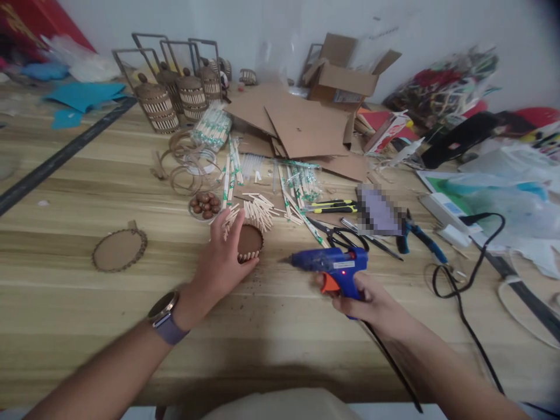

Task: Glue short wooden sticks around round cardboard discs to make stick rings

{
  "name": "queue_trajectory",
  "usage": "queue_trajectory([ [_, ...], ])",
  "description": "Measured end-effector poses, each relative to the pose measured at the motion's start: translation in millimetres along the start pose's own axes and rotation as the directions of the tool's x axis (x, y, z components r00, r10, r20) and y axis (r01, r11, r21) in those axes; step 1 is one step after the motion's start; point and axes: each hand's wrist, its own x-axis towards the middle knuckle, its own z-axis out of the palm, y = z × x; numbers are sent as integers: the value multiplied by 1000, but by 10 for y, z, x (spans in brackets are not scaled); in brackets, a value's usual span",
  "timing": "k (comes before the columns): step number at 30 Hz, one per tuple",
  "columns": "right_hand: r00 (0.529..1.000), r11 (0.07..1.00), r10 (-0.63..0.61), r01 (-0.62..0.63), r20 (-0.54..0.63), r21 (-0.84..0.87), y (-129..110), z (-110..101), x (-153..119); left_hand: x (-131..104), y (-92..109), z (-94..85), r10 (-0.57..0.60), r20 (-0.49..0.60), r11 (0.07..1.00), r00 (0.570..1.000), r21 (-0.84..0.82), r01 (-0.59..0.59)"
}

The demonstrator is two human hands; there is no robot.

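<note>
My right hand point(365, 300) is wrapped round the handle of a blue glue gun point(326, 259) with an orange trigger, its nozzle pointing left. My left hand point(225, 251), with a watch on the wrist, curves over the left side of a small round piece point(251, 240), brown inside and edged with short pale sticks. The thumb lies at its near rim and the fingers at its far left; part of the piece is hidden by the hand. A pile of short sticks point(260, 210) lies just beyond it. To the left rests a cardboard disc point(118, 251) with a twisted brown rim.
A bowl of brown balls point(205, 206) stands beyond my left hand. Scissors point(345, 236), yellow cutters point(335, 206) and pliers point(422, 236) lie at the right, near a black cable point(464, 309). Handled stick baskets point(160, 108), cardboard sheets point(306, 125) and an open box point(345, 79) are behind.
</note>
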Motion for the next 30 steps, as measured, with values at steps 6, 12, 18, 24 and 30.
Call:
queue_trajectory([
  [6, 994, 995, -99, 98, 39, 16, -82, 138, 334, -4, -12, 8, 34, -16, 999, 999, -15, -34],
  [12, 958, 929, -264, 284, 113, -236, -9, 208, 494, -13, 3, 5, 29, -10, 999, 1000, 20, -29],
  [18, 896, 754, -422, 431, 136, -495, 24, 248, 475, -8, 5, -8, 31, -5, 999, 1000, 26, -31],
  [24, 871, 700, -471, 465, 139, -542, 19, 292, 485, -9, -11, -10, 29, 5, 999, 1000, 20, -29],
  [30, 865, 689, -481, 475, 145, -547, 32, 298, 495, -9, -16, -11, 33, 7, 999, 999, 27, -33],
])
